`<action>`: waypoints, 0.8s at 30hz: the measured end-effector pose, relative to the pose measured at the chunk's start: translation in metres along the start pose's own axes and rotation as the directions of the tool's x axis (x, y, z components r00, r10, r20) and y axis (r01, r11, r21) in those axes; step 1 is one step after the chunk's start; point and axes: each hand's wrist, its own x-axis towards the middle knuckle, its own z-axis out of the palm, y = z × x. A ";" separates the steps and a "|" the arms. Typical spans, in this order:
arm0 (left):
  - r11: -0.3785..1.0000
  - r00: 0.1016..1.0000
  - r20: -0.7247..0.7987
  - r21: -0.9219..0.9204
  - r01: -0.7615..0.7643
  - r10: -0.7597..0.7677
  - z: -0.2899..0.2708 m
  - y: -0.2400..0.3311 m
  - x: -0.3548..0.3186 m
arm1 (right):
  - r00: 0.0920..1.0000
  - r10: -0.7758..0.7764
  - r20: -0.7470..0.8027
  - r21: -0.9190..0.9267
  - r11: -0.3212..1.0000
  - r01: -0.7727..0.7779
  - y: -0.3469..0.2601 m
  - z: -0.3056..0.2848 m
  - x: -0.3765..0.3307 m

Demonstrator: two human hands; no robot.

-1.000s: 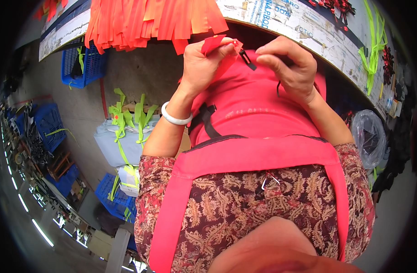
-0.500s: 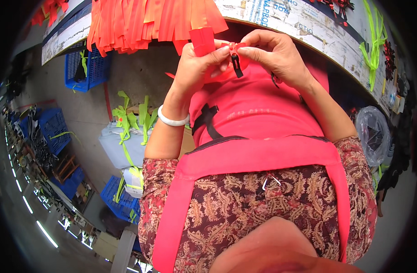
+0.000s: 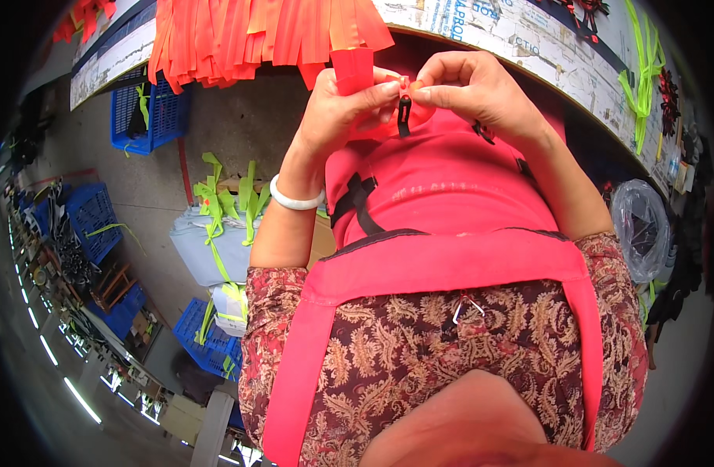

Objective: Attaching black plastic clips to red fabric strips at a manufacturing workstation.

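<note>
In front of my apron, at the table's edge, my left hand (image 3: pixel 345 109) pinches an orange-red fabric strip (image 3: pixel 353 71). Its thumb and fingers press by a small orange-red zipper slider (image 3: pixel 404 86). From the slider hangs a black pull tab (image 3: pixel 404 117). My right hand (image 3: pixel 478 93) is closed, thumb and forefinger pinched at the slider's right side. Another small black piece (image 3: pixel 484 134), like a second pull, sticks out beneath my right palm. The fingertips hide part of the slider and how the strip meets it.
A thick row of orange strips (image 3: pixel 240 39) hangs over the edge of the table (image 3: pixel 513 39). Yellow-green strips (image 3: pixel 643 78) and small dark red pieces lie at the table's right. Blue crates (image 3: pixel 151 117) and a grey-blue covered stack (image 3: pixel 209 245) stand on the floor at left.
Both hands stay pinched at the slider and have shifted slightly. The black pull tab hangs straighter, and the black piece under my right palm shows more.
</note>
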 end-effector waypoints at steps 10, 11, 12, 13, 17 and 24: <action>0.982 0.983 -0.070 0.095 -0.165 0.172 0.004 -0.010 0.002 | 0.931 -0.258 -0.257 0.042 0.960 0.277 0.023 0.019 0.007; 0.982 0.982 -0.072 0.094 -0.166 0.173 0.006 -0.013 0.002 | 0.914 -0.290 -0.284 -0.008 0.954 0.300 0.025 0.020 0.008; 0.963 0.964 -0.089 0.127 -0.237 0.249 0.009 -0.016 0.001 | 0.924 -0.265 -0.277 0.025 0.959 0.282 0.024 0.022 0.008; 0.939 0.941 -0.106 0.162 -0.304 0.323 0.009 -0.018 0.000 | 0.925 -0.264 -0.274 0.025 0.959 0.281 0.022 0.025 0.007; 0.841 0.871 -0.012 0.268 -0.471 0.491 0.006 -0.023 -0.001 | 0.843 -0.480 -0.244 -0.184 0.876 0.445 0.023 0.029 0.010; 0.791 0.839 -0.021 0.347 -0.504 0.544 0.004 -0.025 -0.005 | 0.711 -0.666 -0.226 -0.382 0.732 0.564 0.031 0.039 0.015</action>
